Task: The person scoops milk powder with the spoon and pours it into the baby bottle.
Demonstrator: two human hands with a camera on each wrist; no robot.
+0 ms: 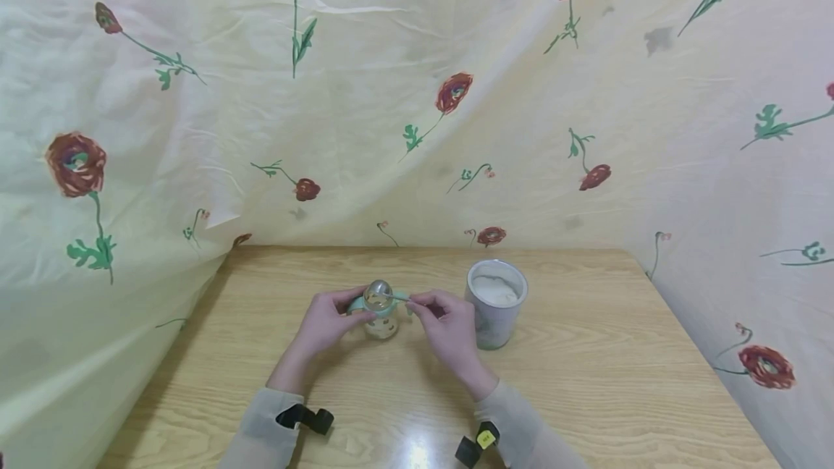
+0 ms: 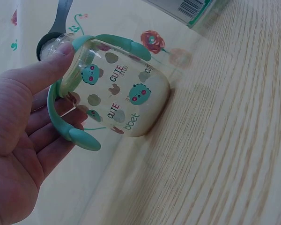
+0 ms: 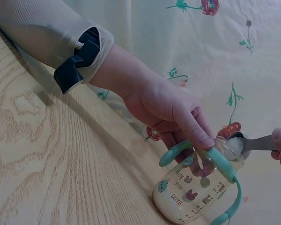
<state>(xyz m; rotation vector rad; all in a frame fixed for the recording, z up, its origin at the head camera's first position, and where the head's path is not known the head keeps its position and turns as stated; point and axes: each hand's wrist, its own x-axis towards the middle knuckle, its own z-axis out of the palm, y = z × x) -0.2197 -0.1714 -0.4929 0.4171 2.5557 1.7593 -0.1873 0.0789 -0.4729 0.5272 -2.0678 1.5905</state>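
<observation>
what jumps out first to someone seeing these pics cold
Mid-table, the left hand steadies a small clear baby bottle with teal handles, while the right hand holds a metal spoon of white powder over its mouth. Just right of them stands an open tin of powder, before a flowered cloth.

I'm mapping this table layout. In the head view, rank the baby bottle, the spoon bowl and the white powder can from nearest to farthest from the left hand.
1. Baby bottle: gripped by the left hand, centre of the table.
2. Spoon bowl: just above the bottle's mouth, close to the fingertips but not touching them.
3. White powder can: farthest, to the right, beyond the right hand.
</observation>
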